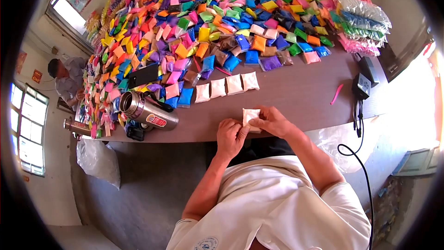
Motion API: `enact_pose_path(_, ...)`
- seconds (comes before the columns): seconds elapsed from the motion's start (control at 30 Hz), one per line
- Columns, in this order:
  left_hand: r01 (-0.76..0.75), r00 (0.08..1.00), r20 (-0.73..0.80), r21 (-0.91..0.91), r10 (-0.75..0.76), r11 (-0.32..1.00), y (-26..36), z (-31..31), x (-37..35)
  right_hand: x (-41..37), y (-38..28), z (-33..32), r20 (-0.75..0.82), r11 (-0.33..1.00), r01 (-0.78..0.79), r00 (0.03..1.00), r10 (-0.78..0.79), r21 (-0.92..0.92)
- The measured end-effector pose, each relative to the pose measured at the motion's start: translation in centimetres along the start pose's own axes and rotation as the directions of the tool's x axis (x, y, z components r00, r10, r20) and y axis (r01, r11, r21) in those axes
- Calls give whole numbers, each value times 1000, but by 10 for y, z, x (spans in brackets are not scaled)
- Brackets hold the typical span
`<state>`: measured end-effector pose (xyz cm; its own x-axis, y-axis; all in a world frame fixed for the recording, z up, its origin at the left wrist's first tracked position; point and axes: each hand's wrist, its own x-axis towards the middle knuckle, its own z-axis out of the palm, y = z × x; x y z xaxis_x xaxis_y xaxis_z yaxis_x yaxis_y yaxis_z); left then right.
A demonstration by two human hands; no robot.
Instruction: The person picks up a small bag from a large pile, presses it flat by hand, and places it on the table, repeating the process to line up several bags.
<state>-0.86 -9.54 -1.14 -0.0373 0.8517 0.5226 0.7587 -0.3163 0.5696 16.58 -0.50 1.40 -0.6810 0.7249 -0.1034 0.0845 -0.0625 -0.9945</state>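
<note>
At the table's front edge, my right hand (pixel 270 121) pinches a small pale packet (pixel 250 115) between thumb and fingers. My left hand (pixel 231 134) is closed beside the packet's left side, its thumb against the lower corner; whether it grips the packet too is hard to make out. Beyond my hands, a row of several pale packets (pixel 218 88) lies on the brown table (pixel 296 88). Behind that row rises a large heap of coloured packets (pixel 217 23).
An open steel flask (pixel 159 116) lies at the left, near a black phone (pixel 143 76). Black adapters (pixel 361 86) with a cable and a pink strip (pixel 336 94) are at the right. Clear bags (pixel 363 16) are stacked behind. Another person (pixel 69 76) sits far left.
</note>
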Motion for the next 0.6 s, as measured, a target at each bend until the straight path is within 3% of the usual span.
enact_pose_path(0.1, 0, 1000, -9, -9, 0, 1000, -3, 2, -1, 8, 21, -7, 71, 998, -40, 996, 44, -54)
enact_pose_path(0.17, 11, 1000, -5, -14, -11, 1000, -5, 1, -2, 7, 14, -10, 190, 984, 16, 980, -51, 178)
enact_pose_path(0.2, 23, 1000, 9, -6, -23, 1000, -5, 1, -3, 7, 12, -10, 190, 984, 13, 981, -47, 179)
enact_pose_path(0.3, 23, 1000, 20, 14, -24, 1000, -3, 1, -2, 8, 13, -11, 223, 1000, -7, 975, 1, 28)
enact_pose_path(0.37, 11, 1000, 14, 26, -11, 1000, 0, 1, -1, 8, 18, -11, 167, 987, 4, 986, 23, -160)
enact_pose_path(0.6, -27, 1000, -14, 71, 28, 997, 1, 3, -2, 2, 10, -9, 172, 991, 20, 985, 4, -134)
